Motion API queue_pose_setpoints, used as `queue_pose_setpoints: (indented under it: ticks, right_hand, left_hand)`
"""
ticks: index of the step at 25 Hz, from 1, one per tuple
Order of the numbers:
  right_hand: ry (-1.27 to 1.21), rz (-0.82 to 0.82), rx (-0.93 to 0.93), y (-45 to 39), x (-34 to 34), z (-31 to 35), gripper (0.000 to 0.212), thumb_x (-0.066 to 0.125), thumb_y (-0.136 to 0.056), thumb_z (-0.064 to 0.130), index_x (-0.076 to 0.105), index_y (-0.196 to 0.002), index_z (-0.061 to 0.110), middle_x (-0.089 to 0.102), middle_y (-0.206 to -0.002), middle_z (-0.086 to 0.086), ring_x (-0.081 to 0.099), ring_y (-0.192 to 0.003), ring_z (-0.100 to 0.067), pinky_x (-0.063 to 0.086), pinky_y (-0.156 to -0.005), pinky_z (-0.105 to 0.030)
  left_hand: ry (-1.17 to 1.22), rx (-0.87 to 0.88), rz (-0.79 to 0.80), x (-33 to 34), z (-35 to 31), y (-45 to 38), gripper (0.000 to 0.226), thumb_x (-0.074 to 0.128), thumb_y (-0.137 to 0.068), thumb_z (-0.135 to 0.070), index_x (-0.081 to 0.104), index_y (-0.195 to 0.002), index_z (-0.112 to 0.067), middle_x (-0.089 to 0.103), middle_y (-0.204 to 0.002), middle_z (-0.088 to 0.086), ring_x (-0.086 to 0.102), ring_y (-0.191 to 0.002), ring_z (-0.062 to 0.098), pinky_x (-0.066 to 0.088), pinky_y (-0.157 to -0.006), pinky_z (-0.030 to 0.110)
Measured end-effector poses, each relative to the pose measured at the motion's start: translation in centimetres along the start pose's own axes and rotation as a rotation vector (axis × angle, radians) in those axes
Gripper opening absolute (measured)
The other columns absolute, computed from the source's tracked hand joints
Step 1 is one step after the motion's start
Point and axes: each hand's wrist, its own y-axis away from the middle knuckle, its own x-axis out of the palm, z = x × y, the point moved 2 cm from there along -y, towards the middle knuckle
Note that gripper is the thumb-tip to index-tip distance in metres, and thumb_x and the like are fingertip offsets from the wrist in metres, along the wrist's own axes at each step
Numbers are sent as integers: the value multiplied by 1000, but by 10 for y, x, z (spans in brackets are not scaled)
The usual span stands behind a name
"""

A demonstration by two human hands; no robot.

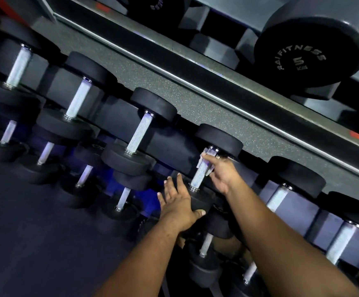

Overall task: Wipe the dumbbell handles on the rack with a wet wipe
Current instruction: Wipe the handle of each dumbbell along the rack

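Gripping the upper end of a dumbbell handle [202, 170], my right hand [219, 170] has its fingers curled round the pale wet wipe [203, 160] and presses it against the metal. The handle is silvery, cross-hatched and bright under the light, with a shiny collar at each end between 2 black round weights. My left hand [177, 202] lies flat with straight fingers on the near weight [202, 200] just below, thumb hooked over its edge. The rack [170, 144] holds a row of dumbbells to the left of my hands and more to the right; a lower row sits under my forearms.
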Motion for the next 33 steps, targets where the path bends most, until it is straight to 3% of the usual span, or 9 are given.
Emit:
queue_pose_setpoints:
  ticks: [7, 10, 13, 16, 19, 23, 26, 30, 33]
  right_hand:
    - [853, 2, -227, 47, -36, -47, 11, 64, -92, 13, 72, -87, 7, 74, -80, -10, 59, -69, -8, 47, -71, -32]
    - [1186, 44, -733, 56, -20, -9, 33, 56, -91, 10, 73, -117, 21, 72, -117, 8, 62, -103, 4, 48, -93, -19]
    - [1887, 112, -1198, 30, -2, 19, 57, 32, -88, 14, 60, -137, 10, 59, -140, -10, 55, -131, -21, 43, -109, -34]
    - [2337, 356, -1177, 17, -15, -6, 60, 29, -85, 18, 62, -133, 4, 60, -137, -17, 54, -132, -33, 35, -113, -45]
    - [2370, 676, -1343, 20, -34, -14, 57, 32, -90, 22, 55, -142, 11, 56, -144, -8, 48, -138, -26, 31, -118, -45]
    - [2622, 249, -1256, 9, 3, 3, 49, 31, -99, 20, 54, -140, 8, 57, -139, -15, 47, -136, -34, 26, -119, -48]
    - [2609, 466, -1245, 14, 5, -33, 42, 42, -99, 20, 59, -136, 9, 64, -128, -12, 55, -127, -32, 22, -120, -47]
    - [2160, 541, -1431, 31, -17, -29, 54, 36, -85, 22, 70, -125, 12, 69, -126, -5, 64, -121, -21, 48, -106, -37]
    - [1808, 409, -1185, 50, -51, -36, 46, 47, -87, 16, 68, -128, 18, 65, -133, -2, 61, -124, -15, 49, -104, -29]
  left_hand:
    - [15, 12, -4, 1, 0, 1, 134, 77, -81, -55, -29, -154, -17, -31, -162, 19, -25, -152, 31, -10, -123, 54]
    - [10, 14, -16, 0, 1, 2, 134, 77, -80, -55, -28, -155, -16, -31, -162, 19, -25, -152, 31, -8, -123, 55]
    - [6, 20, -12, 0, 1, 2, 135, 77, -79, -57, -28, -155, -16, -30, -162, 19, -25, -152, 32, -8, -123, 57]
    - [-3, 23, -8, -1, 2, 2, 135, 76, -79, -58, -27, -155, -16, -30, -162, 20, -25, -152, 32, -8, -123, 57]
    - [-1, 28, -15, 1, 1, 1, 135, 76, -79, -59, -27, -155, -17, -29, -162, 20, -25, -152, 32, -8, -123, 57]
    - [21, 37, -22, 2, 3, 1, 135, 77, -79, -58, -26, -156, -17, -30, -162, 20, -26, -152, 32, -10, -122, 57]
    - [29, 38, -37, 2, 4, 2, 134, 77, -79, -57, -25, -156, -18, -29, -163, 19, -25, -152, 32, -10, -123, 57]
    - [25, 42, -27, 1, 3, 2, 133, 77, -79, -57, -25, -156, -16, -28, -163, 20, -24, -152, 32, -8, -123, 57]
    - [33, 41, -29, 0, 2, 3, 134, 77, -80, -56, -27, -155, -17, -29, -162, 20, -25, -152, 32, -8, -123, 58]
